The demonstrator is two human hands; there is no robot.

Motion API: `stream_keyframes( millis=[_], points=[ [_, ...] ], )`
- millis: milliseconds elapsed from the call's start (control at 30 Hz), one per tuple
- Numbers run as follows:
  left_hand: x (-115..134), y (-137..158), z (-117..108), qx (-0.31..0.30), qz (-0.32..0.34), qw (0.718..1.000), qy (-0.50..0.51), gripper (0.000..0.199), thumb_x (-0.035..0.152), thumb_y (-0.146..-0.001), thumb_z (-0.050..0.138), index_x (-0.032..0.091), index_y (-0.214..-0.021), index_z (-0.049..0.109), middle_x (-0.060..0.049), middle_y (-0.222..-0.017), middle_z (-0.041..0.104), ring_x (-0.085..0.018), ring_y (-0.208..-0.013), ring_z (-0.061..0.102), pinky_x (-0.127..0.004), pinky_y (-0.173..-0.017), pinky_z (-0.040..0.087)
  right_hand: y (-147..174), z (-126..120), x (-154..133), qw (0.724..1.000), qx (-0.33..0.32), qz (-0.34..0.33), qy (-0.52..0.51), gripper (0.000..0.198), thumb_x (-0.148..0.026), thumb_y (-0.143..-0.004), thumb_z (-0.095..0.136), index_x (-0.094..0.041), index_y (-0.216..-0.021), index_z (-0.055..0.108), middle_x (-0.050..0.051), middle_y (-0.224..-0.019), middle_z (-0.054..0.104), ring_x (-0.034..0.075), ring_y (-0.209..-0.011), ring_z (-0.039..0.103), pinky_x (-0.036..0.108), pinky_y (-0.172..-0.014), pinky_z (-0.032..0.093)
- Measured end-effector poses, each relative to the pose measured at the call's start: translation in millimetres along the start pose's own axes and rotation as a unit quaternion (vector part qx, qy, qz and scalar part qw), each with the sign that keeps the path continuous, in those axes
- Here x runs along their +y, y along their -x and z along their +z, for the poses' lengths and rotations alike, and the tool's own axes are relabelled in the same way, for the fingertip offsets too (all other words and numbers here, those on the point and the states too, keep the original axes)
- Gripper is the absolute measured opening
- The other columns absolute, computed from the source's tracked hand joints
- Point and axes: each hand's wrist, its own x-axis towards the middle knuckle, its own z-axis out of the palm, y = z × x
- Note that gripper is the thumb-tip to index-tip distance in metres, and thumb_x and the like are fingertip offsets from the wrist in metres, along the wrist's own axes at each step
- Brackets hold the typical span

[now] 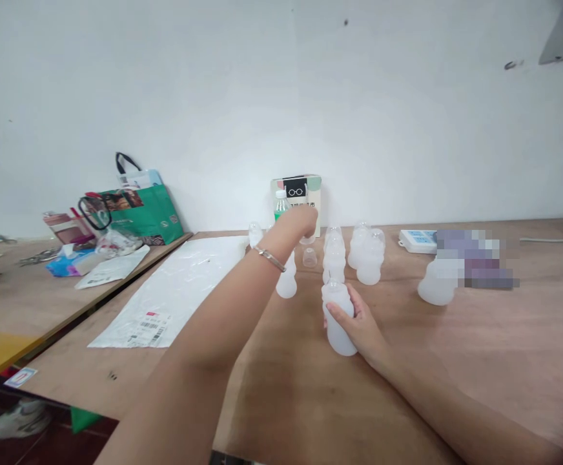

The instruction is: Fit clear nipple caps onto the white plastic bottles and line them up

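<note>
My right hand (359, 323) grips a translucent white plastic bottle (337, 316) that stands tilted on the wooden table (310, 387). My left hand (303, 223), with a bracelet on its wrist, reaches far forward over a cluster of similar white bottles (366, 255) and small clear caps (309, 257). Its fingers are curled downward above a cap; whether they hold anything is hidden. A further white bottle (286, 281) stands just under my left forearm.
A small printed box (303, 187) and a green-labelled water bottle (280, 201) stand at the wall. A white plastic sheet (175, 290) lies left. A green bag (141, 210) and clutter sit far left. Another white bottle (436, 281) and a white device (417, 240) are to the right.
</note>
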Motion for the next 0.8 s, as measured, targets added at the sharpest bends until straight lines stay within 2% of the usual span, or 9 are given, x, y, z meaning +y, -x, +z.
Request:
stream_keyframes(
  millis=[67,133,267,433,633,800],
  points=[
    [-11,31,-17,0.011,0.011,1.0,-0.002,0.033,0.028,-0.072,0.062,0.01,-0.1,0.06,-0.013,-0.099,0.063,-0.024,-0.086,0.06,-0.032,-0.071,0.045,0,1,1,1.0,-0.001,-0.006,0.011,0.027,-0.039,-0.076,0.062,-0.024,-0.092,0.046,-0.005,-0.069,0.053,0.011,-0.053,0.053,0.025,-0.05,0.045],
    [-23,61,-26,0.041,0.076,0.996,0.021,0.038,0.036,-0.073,0.059,0.016,-0.105,0.057,-0.007,-0.098,0.063,-0.019,-0.081,0.059,-0.027,-0.065,0.042,0,4,1,0.999,0.001,-0.017,0.027,0.026,-0.039,-0.076,0.061,-0.023,-0.091,0.046,-0.005,-0.067,0.052,0.011,-0.053,0.052,0.025,-0.051,0.044],
    [-36,99,-15,0.03,0.152,0.981,0.116,0.04,0.043,-0.075,0.053,0.024,-0.111,0.052,-0.001,-0.095,0.062,-0.014,-0.076,0.056,-0.023,-0.061,0.039,-3,11,2,0.997,0.006,-0.039,0.068,0.028,-0.04,-0.075,0.061,-0.023,-0.092,0.046,-0.005,-0.065,0.051,0.012,-0.053,0.05,0.026,-0.051,0.043],
    [-26,104,17,0.006,0.216,0.963,0.164,0.031,0.038,-0.077,0.055,0.022,-0.103,0.057,-0.002,-0.092,0.063,-0.014,-0.078,0.057,-0.023,-0.062,0.039,-5,18,2,0.993,0.007,-0.038,0.112,0.032,-0.04,-0.072,0.062,-0.022,-0.093,0.046,-0.003,-0.065,0.052,0.013,-0.054,0.05,0.027,-0.052,0.043],
    [-17,101,43,0.047,0.244,0.949,0.194,0.026,0.026,-0.083,0.048,0.021,-0.107,0.059,-0.003,-0.093,0.065,-0.015,-0.081,0.058,-0.026,-0.069,0.041,-2,18,-1,0.987,0.014,-0.025,0.157,0.037,-0.037,-0.067,0.065,-0.021,-0.094,0.044,-0.002,-0.071,0.052,0.015,-0.058,0.052,0.029,-0.055,0.045],
    [-19,106,54,0.045,0.234,0.937,0.254,0.028,0.021,-0.083,0.046,0.02,-0.109,0.058,-0.002,-0.092,0.067,-0.015,-0.08,0.058,-0.025,-0.067,0.041,-2,19,-1,0.981,0.016,-0.052,0.185,0.034,-0.035,-0.066,0.064,-0.021,-0.091,0.045,-0.002,-0.071,0.052,0.015,-0.059,0.051,0.028,-0.055,0.045]
  ],
)
